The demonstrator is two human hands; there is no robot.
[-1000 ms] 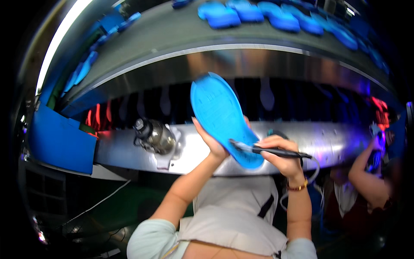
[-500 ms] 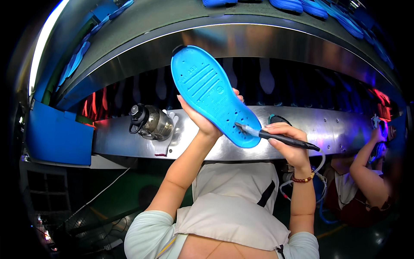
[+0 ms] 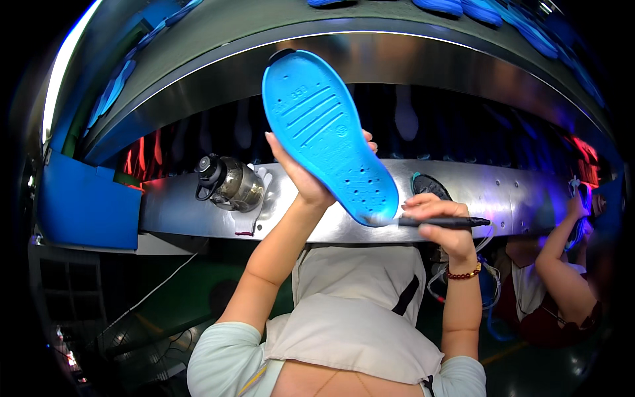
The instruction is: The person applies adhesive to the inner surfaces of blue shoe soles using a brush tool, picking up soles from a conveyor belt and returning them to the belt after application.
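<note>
A bright blue shoe sole (image 3: 316, 122) is held up over the steel bench, its long axis slanting from upper left to lower right. My left hand (image 3: 307, 184) is wrapped round it from behind, with fingertips showing at both edges. The face toward me has raised bars and several small holes near the lower end; a dark patch sits at the top tip. My right hand (image 3: 448, 225) is closed on a black-handled brush (image 3: 413, 221), held nearly level. The blurred bristles meet the lower edge of the sole. A thin clear tube hangs by the brush's rear end.
A dark-lidded clear bottle (image 3: 231, 185) stands left on the steel bench (image 3: 304, 221), beside a white glove (image 3: 250, 220). Behind my right hand lies a dark oval item (image 3: 430, 187). Beyond runs a conveyor (image 3: 264, 26) with blue soles (image 3: 440, 6). A co-worker's arm (image 3: 559, 248) is at right.
The sole has risen slightly and turned a little more upright. The brush has moved from the holes down to the sole's lower edge, and its handle now lies more level.
</note>
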